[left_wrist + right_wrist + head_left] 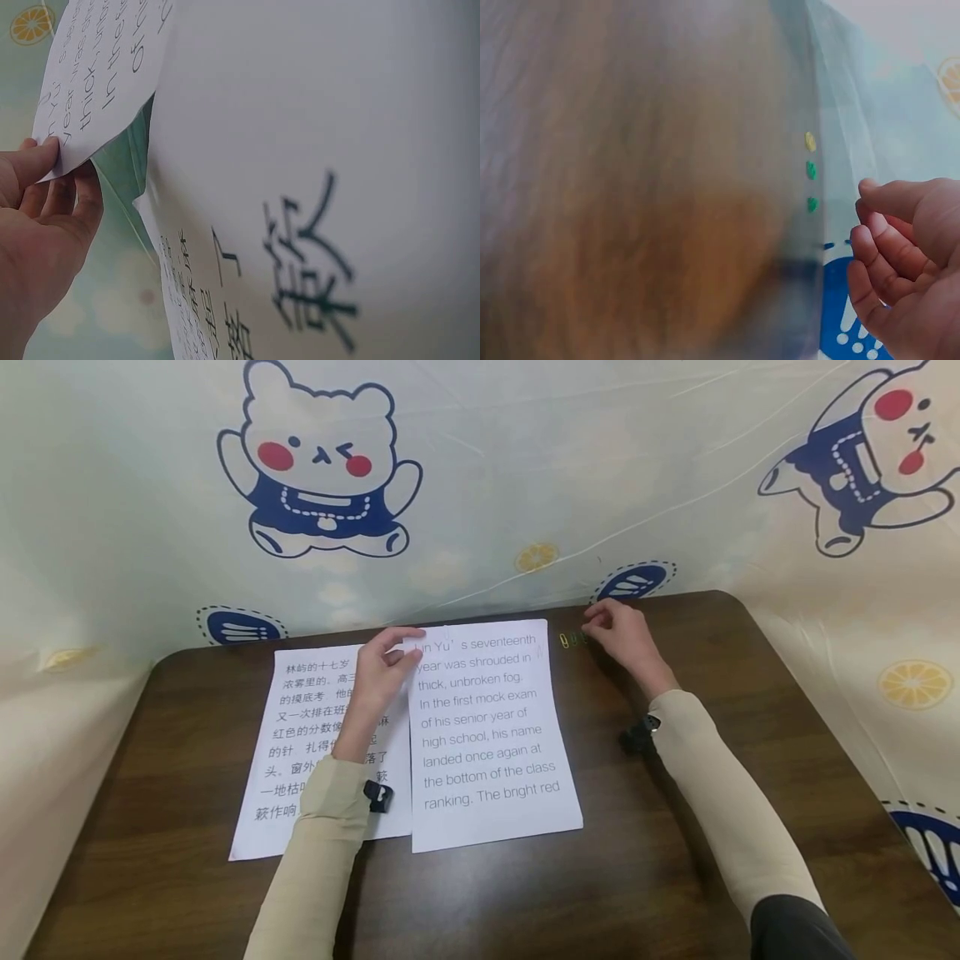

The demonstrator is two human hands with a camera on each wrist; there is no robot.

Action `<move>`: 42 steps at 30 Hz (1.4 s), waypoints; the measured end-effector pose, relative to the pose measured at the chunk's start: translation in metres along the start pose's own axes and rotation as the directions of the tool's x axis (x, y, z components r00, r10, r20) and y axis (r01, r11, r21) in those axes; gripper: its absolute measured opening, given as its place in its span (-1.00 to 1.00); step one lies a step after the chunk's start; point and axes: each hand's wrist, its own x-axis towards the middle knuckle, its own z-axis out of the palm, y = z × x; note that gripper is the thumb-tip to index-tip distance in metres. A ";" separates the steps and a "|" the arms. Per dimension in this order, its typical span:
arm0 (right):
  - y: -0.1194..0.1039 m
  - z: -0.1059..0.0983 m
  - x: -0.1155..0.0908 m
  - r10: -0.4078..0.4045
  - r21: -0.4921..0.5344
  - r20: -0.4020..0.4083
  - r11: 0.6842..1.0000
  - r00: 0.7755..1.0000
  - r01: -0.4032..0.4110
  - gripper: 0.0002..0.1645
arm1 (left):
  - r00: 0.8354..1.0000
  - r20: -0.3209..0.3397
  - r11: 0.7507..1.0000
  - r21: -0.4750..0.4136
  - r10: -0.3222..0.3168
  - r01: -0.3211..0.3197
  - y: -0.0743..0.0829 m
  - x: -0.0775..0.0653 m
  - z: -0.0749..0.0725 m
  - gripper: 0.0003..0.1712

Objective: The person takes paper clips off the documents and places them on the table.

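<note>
My left hand (pixel 381 672) pinches the top left corner of a white sheet with English print (pixel 487 735). In the left wrist view the thumb lies over that corner and the fingers are beneath it. A second sheet, with Chinese print (pixel 300 760), lies to the left, partly covered by my left hand and sleeve. My right hand (pixel 622 635) hovers by the table's far edge, its fingers loosely bent with nothing visible between them. Beside it are a yellow paper clip (pixel 564 641), a green paper clip (pixel 811 170) and another green paper clip (pixel 813 204), in a row.
The brown wooden table (pixel 637 877) has rounded far corners. A patterned curtain (pixel 480 468) hangs directly behind its far edge. A small faint clip-like shape (pixel 539 652) shows at the English sheet's right edge. A dark wrist camera (pixel 640 737) is on my right wrist.
</note>
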 end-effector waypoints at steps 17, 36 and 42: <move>-0.060 0.006 -0.003 -0.085 0.081 0.022 0.993 0.996 0.083 -0.62 | 1.000 -0.005 1.000 0.027 -0.005 0.005 0.000 -0.002 0.000 -0.65; -0.098 0.022 0.001 -0.155 0.062 0.084 0.987 0.984 0.150 -0.54 | 1.000 -0.004 0.999 0.042 -0.018 0.018 0.002 -0.003 0.000 -0.64; -0.109 0.028 0.001 -0.163 0.053 0.106 0.986 0.981 0.158 -0.48 | 1.000 -0.001 0.999 0.044 -0.009 0.009 0.003 -0.002 -0.001 -0.63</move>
